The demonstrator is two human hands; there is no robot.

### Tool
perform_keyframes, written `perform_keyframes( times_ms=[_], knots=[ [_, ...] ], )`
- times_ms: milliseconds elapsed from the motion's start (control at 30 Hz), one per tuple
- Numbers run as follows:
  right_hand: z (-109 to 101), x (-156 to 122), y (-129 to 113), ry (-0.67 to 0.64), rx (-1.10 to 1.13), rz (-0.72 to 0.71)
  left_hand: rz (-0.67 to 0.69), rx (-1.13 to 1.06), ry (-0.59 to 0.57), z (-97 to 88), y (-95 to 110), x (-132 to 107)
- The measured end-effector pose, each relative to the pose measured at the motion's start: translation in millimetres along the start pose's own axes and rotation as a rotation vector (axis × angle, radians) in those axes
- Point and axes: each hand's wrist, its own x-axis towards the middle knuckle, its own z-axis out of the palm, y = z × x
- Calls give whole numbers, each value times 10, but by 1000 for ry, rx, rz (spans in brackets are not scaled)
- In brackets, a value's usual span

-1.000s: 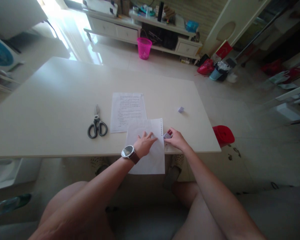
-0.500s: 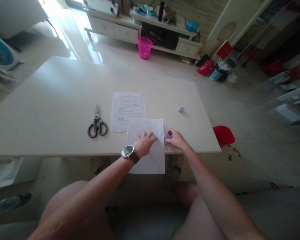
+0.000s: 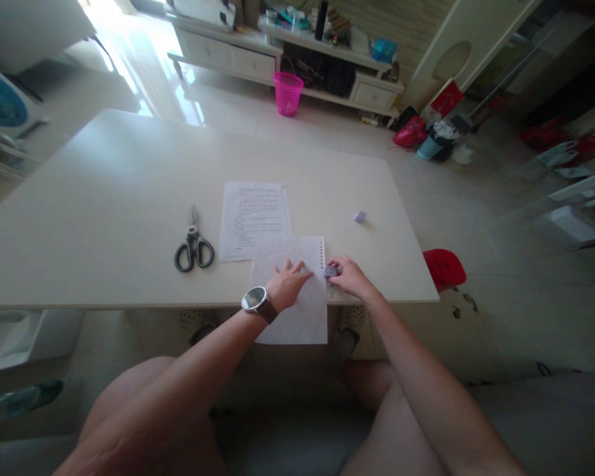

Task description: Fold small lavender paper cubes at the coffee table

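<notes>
While pinching at the edge of the plain white sheet (image 3: 307, 314), right grip (image 3: 350, 276): narrowed, holding a small purple tool (image 3: 330, 272) at the sheet's right side.
Left grip (image 3: 287, 285): fanned wide, laid on the sheet; watch (image 3: 254, 299) around the wrist.
Sheet: jutting past the near edge of the surface (image 3: 129, 178), with a row of small hole-like marks down the upper right edge.
Printed page (image 3: 255, 215): flat, just beyond, partly under the sheet.
Scissors (image 3: 193, 244): left of the page, tips pointing away.
Purple piece (image 3: 359, 217): beyond right grip, well apart.
Pink basket (image 3: 288, 94): on the floor beyond.
</notes>
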Motion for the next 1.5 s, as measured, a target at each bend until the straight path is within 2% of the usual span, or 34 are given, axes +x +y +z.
perform_keyframes(
  times_ms=[67,233,433,833,1033,1333,1500],
  knots=[
    [-4,19,23,-5,67,48,-2,6,0,-11,7,-4],
    [-12,55,33,-93,349,297,-4,2,-9,-14,10,-4],
    [-20,43,-21,-81,488,361,-2,-3,3,20,-5,15],
    [82,112,-28,-76,437,311,-7,0,5,28,-3,14],
    [74,144,-61,-76,391,351,-5,8,18,22,6,11],
    [145,289,-45,-102,179,397,-44,21,19,33,66,72],
    [137,335,-115,-109,81,413,-44,12,4,21,76,90]
  ],
)
